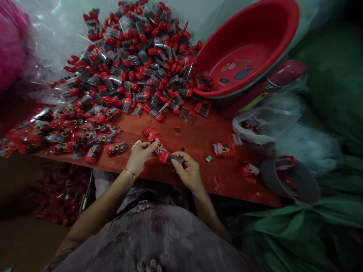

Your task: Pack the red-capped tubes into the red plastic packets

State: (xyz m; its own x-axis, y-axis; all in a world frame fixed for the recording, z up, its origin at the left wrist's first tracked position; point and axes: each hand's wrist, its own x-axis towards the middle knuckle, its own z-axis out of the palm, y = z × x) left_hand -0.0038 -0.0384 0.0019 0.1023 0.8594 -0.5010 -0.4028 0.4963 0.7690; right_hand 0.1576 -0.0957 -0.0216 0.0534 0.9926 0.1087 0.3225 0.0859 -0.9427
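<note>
Pink fluff (13,45) fills the upper left corner beside clear plastic sheeting (51,41). Wrapped packets (82,136), too many to count, lie heaped on the wooden table (195,139), with more red packets (56,204) in shadow below. Countless red-capped clear tubes (136,71) pile up behind the work space. At the centre, the left hand (141,155), one gold bangle (130,172) on its wrist, angles inward, thumb and fingers pinching a red printed wrapper (151,134). One dark-filled tube (169,158) lies between the hands, red cap against the wrapper; how far it sits inside cannot be told. The right hand (188,170) reaches in from the other side, thumb and bent fingers gripping the tube's dark end. Farther right come one small green piece (208,158), two loose packets (223,149), one tilted red basin (252,49) crowding the pile's edge, a clear plastic bag (275,122) and one grey bowl (307,185).
</note>
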